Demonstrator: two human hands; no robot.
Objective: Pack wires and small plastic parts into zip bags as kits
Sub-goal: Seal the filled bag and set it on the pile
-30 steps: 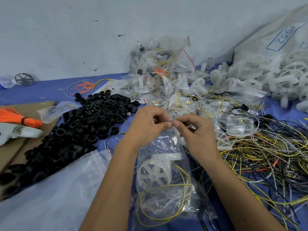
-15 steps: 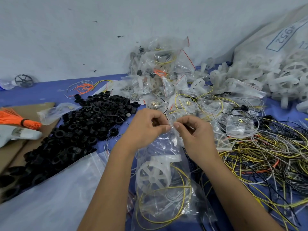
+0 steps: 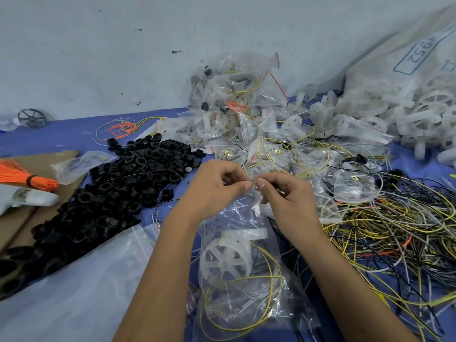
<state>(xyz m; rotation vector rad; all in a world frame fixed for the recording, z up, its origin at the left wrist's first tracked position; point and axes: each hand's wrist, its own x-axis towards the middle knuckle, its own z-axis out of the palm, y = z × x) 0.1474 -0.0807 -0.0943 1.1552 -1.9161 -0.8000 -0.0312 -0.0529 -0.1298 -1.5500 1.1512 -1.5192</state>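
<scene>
The top edge of a clear zip bag (image 3: 243, 275) is being pinched at frame centre by both hands. L. hand (image 3: 214, 191): thumb and forefinger are being pressed together on the bag mouth, remaining fingers curled; narrow grip, holding plastic only. R. hand (image 3: 287, 198): same pinch, fingertips nearly touching those of the L. hand, other fingers curled under. Both forearms are being extended from the lower edge of the frame, converging toward the centre, wrists slightly raised above the blue table (image 3: 74, 129).

The bag is being held hanging below the fingers, lower centre of frame; inside it a white plastic wheel (image 3: 225, 259) and a coil of yellow wire (image 3: 269, 292) are being carried. Whether the zip is sealed cannot be told.

Surroundings: a heap of black plastic rings (image 3: 118, 183) is lying at centre left; a tangle of loose wires (image 3: 394, 230) (yellow, black, grey) at right; a pile of filled bags (image 3: 237, 99) at upper centre against the wall; white wheels (image 3: 407, 114) at upper right, beside a large sack (image 3: 407, 60); an orange wire bundle (image 3: 22, 174) at far left, on cardboard (image 3: 14, 218); a sheet of empty bags (image 3: 74, 292) at lower left.
</scene>
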